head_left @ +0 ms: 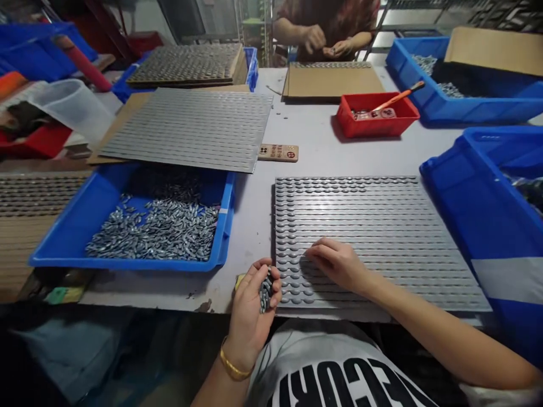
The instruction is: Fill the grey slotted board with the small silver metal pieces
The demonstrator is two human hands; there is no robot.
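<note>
My left hand is cupped around a small heap of shiny grey metal pieces, at the front left corner of a grooved grey board. Similar oval pieces sit in the board's slots along its left side and in rows at the far edge. Over the board's left part is my right hand, its fingers pinched together at the slots beside the placed pieces. Whatever lies between those fingertips is too small to make out. Left of the board, a blue bin holds many loose pieces.
A second grooved board lies across the bin's back. A red tray with an orange-handled brush stands farther back. Blue crates line the right side. Across the table, another person's hands are at work.
</note>
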